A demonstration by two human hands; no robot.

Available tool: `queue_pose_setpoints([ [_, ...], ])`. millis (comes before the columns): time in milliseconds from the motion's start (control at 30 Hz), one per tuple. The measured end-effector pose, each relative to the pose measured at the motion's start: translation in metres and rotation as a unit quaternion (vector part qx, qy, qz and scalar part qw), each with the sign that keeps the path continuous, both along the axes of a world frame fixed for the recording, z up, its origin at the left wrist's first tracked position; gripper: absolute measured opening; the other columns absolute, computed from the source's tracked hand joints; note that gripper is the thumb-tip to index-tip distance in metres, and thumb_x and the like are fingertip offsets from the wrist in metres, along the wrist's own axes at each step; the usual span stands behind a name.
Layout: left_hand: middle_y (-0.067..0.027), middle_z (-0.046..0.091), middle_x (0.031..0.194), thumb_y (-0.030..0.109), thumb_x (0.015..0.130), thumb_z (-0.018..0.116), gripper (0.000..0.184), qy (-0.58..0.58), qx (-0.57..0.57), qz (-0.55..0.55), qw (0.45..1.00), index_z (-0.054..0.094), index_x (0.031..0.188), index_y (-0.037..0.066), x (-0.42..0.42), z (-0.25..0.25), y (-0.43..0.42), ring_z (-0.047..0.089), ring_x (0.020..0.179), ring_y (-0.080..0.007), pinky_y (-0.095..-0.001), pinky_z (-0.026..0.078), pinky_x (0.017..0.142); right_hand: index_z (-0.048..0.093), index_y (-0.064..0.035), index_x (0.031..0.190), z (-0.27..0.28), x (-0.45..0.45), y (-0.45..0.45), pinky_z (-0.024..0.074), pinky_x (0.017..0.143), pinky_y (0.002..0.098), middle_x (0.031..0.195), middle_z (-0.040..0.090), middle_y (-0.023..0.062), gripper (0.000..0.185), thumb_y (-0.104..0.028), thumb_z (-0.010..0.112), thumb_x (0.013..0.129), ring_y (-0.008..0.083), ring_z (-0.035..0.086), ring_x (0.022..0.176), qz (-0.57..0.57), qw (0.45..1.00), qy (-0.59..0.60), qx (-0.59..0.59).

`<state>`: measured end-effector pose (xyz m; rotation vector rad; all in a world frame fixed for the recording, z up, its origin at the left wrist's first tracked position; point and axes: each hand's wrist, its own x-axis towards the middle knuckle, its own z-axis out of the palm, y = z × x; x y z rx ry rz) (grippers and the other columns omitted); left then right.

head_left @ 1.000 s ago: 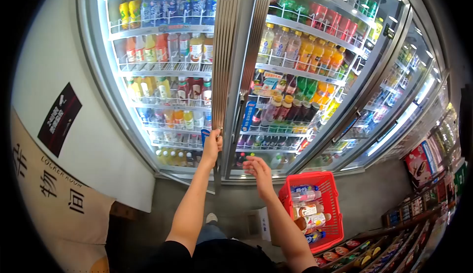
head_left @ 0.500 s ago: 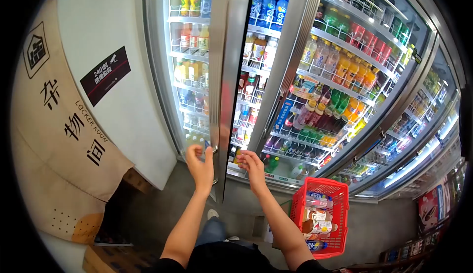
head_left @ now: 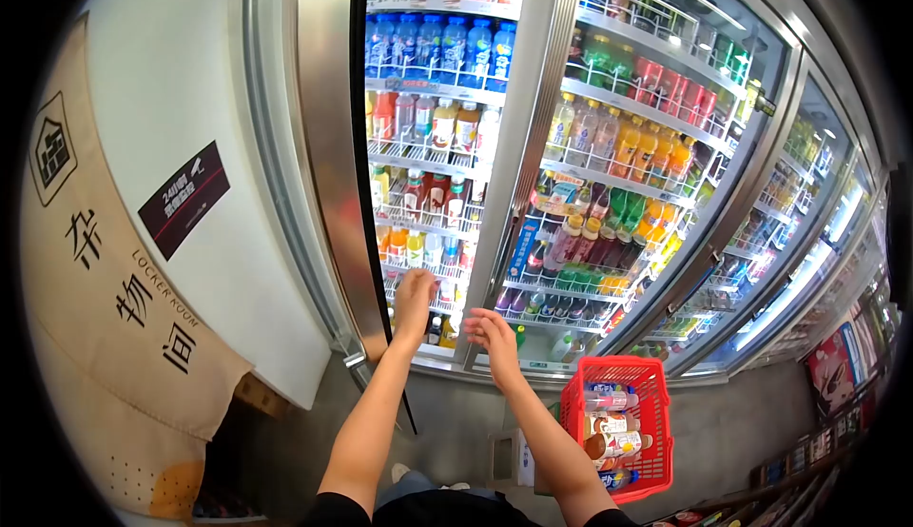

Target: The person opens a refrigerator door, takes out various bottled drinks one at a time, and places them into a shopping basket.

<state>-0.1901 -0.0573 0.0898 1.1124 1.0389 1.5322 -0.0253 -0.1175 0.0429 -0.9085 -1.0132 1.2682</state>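
The leftmost fridge door (head_left: pixel 328 127) stands open toward the left, baring shelves of drinks such as the blue bottles (head_left: pixel 428 47). My left hand (head_left: pixel 415 301) is raised in front of the lower shelves, off the door; its fingers curl forward and what they hold, if anything, is hidden. Just to its right, my right hand (head_left: pixel 493 335) hovers before the frame between two fridge sections, fingers apart and loosely bent, with nothing in it. A red basket (head_left: pixel 663 422) with several bottles stands on the floor at the right of my right forearm.
Closed glass fridge doors (head_left: pixel 656 118) continue to the right. At the left are a white wall (head_left: pixel 181 61) and a beige curtain (head_left: pixel 105 337). A small box (head_left: pixel 514 458) sits on the floor between my forearms. Goods on racks (head_left: pixel 827 437) line the lower right.
The fridge door has swung from nearly closed to wide open at the left. My left hand has let go of its handle and moved right, in front of the shelves.
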Motion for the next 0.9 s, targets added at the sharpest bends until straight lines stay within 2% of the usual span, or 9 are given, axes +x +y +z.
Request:
queue_pose_setpoints([
  [33, 0.0022, 0.054, 0.075, 0.025, 0.096, 0.055, 0.019, -0.018, -0.012, 0.028, 0.999, 0.061, 0.092, 0.008, 0.000, 0.001, 0.002, 0.050, 0.071, -0.0070, -0.0230, 0.039, 0.064, 0.058, -0.0021, 0.121, 0.002, 0.001, 0.003, 0.0510, 0.083, 0.0288, 0.107, 0.066, 0.0102, 0.029, -0.018, 0.045, 0.101, 0.0162, 0.063, 0.097, -0.005, 1.000, 0.000, 0.003],
  [200, 0.0023, 0.049, 0.072, 0.020, 0.094, 0.052, 0.017, -0.103, 0.001, 0.093, 0.990, 0.057, 0.085, 0.007, -0.006, -0.009, 0.000, 0.044, 0.066, -0.0060, -0.0223, 0.035, 0.057, 0.058, -0.0023, 0.121, 0.013, -0.006, 0.016, 0.0508, 0.083, 0.0289, 0.107, 0.066, 0.0098, 0.029, -0.019, 0.046, 0.101, 0.0161, 0.063, 0.097, -0.011, 1.000, -0.009, 0.009],
  [333, 0.0025, 0.045, 0.074, 0.018, 0.093, 0.052, 0.013, -0.066, 0.052, 0.176, 0.981, 0.052, 0.086, 0.008, -0.016, -0.013, -0.012, 0.041, 0.068, -0.0059, -0.0215, 0.032, 0.061, 0.058, -0.0024, 0.121, 0.011, -0.018, 0.027, 0.0507, 0.083, 0.0279, 0.107, 0.066, 0.0092, 0.029, -0.019, 0.046, 0.101, 0.0153, 0.063, 0.096, 0.003, 1.000, -0.012, 0.011],
  [433, 0.0026, 0.044, 0.075, 0.017, 0.093, 0.052, 0.012, -0.061, 0.031, 0.218, 0.974, 0.052, 0.086, 0.008, -0.032, -0.010, -0.023, 0.040, 0.069, -0.0065, -0.0218, 0.031, 0.063, 0.059, -0.0041, 0.122, 0.007, -0.031, 0.032, 0.0490, 0.082, 0.0268, 0.107, 0.066, 0.0084, 0.029, -0.019, 0.047, 0.101, 0.0131, 0.062, 0.093, 0.020, 1.000, -0.002, 0.007],
  [567, 0.0015, 0.045, 0.078, 0.013, 0.094, 0.050, 0.007, -0.033, 0.092, 0.295, 0.950, 0.054, 0.092, 0.007, -0.065, -0.008, -0.040, 0.042, 0.072, -0.0071, -0.0226, 0.034, 0.066, 0.059, -0.0036, 0.121, 0.006, -0.047, 0.037, 0.0493, 0.081, 0.0267, 0.106, 0.066, 0.0085, 0.028, -0.018, 0.045, 0.101, 0.0131, 0.061, 0.093, 0.050, 0.999, 0.002, -0.007],
  [633, 0.0005, 0.049, 0.084, 0.011, 0.093, 0.051, 0.007, -0.023, 0.129, 0.331, 0.935, 0.055, 0.097, 0.006, -0.089, -0.016, -0.044, 0.042, 0.075, -0.0078, -0.0233, 0.036, 0.069, 0.058, -0.0030, 0.123, 0.003, -0.056, 0.040, 0.0500, 0.082, 0.0264, 0.106, 0.066, 0.0089, 0.029, -0.018, 0.047, 0.101, 0.0137, 0.063, 0.094, 0.063, 0.998, 0.010, -0.003],
  [700, -0.0037, 0.052, 0.102, 0.015, 0.096, 0.051, 0.014, 0.037, 0.075, 0.333, 0.939, 0.052, 0.106, 0.005, -0.116, -0.016, -0.061, 0.049, 0.095, -0.0124, -0.0277, 0.038, 0.087, 0.058, -0.0032, 0.123, 0.004, -0.065, 0.044, 0.0499, 0.082, 0.0269, 0.106, 0.066, 0.0086, 0.029, -0.019, 0.047, 0.101, 0.0140, 0.062, 0.094, 0.068, 0.998, 0.006, 0.003],
  [833, -0.0027, 0.051, 0.093, 0.008, 0.092, 0.050, 0.014, -0.024, 0.079, 0.415, 0.906, 0.055, 0.105, 0.005, -0.138, 0.007, -0.067, 0.047, 0.085, -0.0130, -0.0280, 0.040, 0.081, 0.059, -0.0029, 0.121, 0.007, -0.076, 0.054, 0.0499, 0.082, 0.0279, 0.105, 0.066, 0.0084, 0.029, -0.021, 0.048, 0.101, 0.0142, 0.062, 0.095, 0.080, 0.997, 0.004, -0.005],
  [900, -0.0020, 0.051, 0.090, 0.011, 0.092, 0.051, 0.011, -0.010, 0.071, 0.387, 0.919, 0.057, 0.100, 0.005, -0.150, -0.010, -0.036, 0.047, 0.084, -0.0123, -0.0269, 0.039, 0.077, 0.059, -0.0031, 0.121, 0.011, -0.080, 0.059, 0.0499, 0.082, 0.0281, 0.105, 0.065, 0.0084, 0.029, -0.020, 0.048, 0.101, 0.0144, 0.062, 0.095, 0.074, 0.997, 0.008, -0.002],
])
